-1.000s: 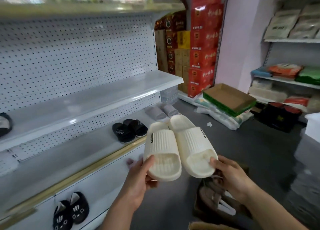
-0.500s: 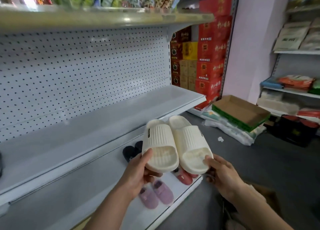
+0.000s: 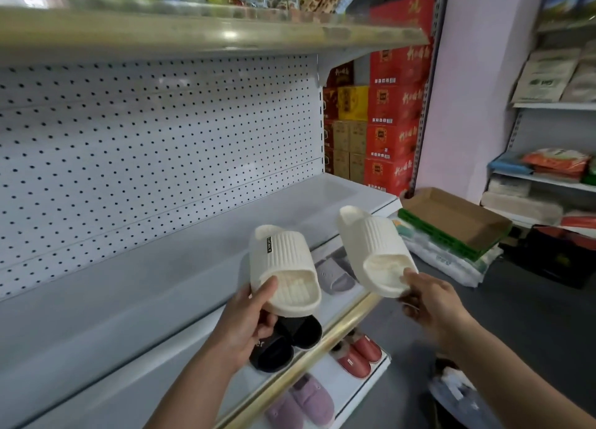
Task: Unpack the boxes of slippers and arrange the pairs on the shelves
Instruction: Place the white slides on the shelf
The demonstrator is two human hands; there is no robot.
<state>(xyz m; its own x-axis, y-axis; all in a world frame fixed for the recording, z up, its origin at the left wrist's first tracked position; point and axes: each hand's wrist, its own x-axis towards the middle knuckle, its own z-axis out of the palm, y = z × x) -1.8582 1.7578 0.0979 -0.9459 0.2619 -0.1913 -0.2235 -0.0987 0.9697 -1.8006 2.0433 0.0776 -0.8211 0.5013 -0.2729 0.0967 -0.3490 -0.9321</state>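
I've got one cream slipper per hand, both in the air over the front of the white middle shelf. Left hand grips the left slipper at its open toe end, thumb on top of the rim, fingers curled under the sole. Right hand pinches the right slipper at its toe rim the same way, thumb on top. Both long axes run away from me, heel ends pointing up toward the pegboard back panel, toes toward me. The right one is angled heel-left; the two are apart, not touching. Ribbed straps face up, black label tab on the left one's strap. Below them on the lower shelf: grey slippers, black slippers. Bottom shelf: red slippers and purple slippers
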